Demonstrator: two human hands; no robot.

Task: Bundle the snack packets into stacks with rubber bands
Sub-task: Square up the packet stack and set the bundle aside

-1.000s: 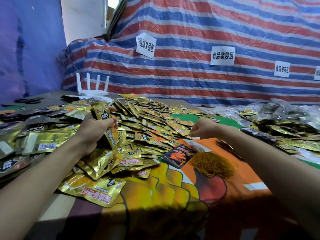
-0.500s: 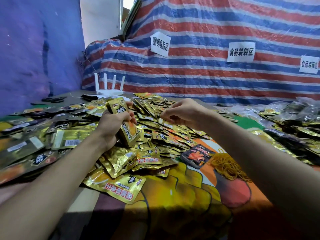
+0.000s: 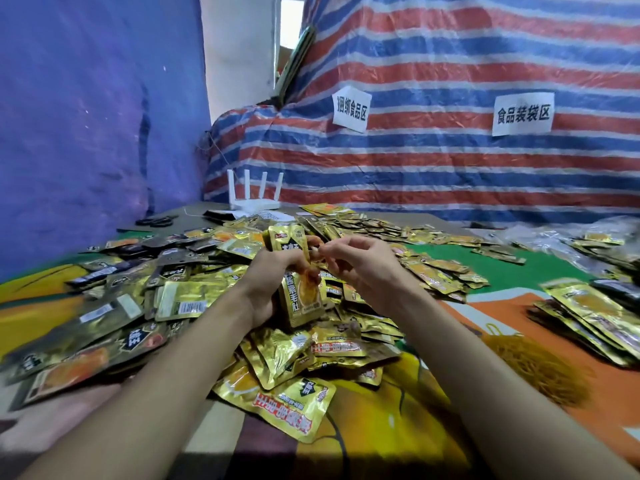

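Gripping an upright stack of gold foil snack packets point(image 3: 304, 299) at centre, the left hand point(image 3: 270, 282) wraps it; the right hand point(image 3: 363, 271) curls by its top, grasp unclear. Tan rubber bands point(image 3: 540, 368) heap at four o'clock.

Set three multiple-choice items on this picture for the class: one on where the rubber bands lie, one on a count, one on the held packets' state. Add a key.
1. The rubber bands lie: A far left; B on the right; C at the back.
2. Antennas on the router: A two; B six; C four.
3. The stack in the left hand is: A gripped upright; B lying flat; C dropped.
Key: B, the pile lies right of the right hand; C, four white rods stand up; A, the hand curls round it.
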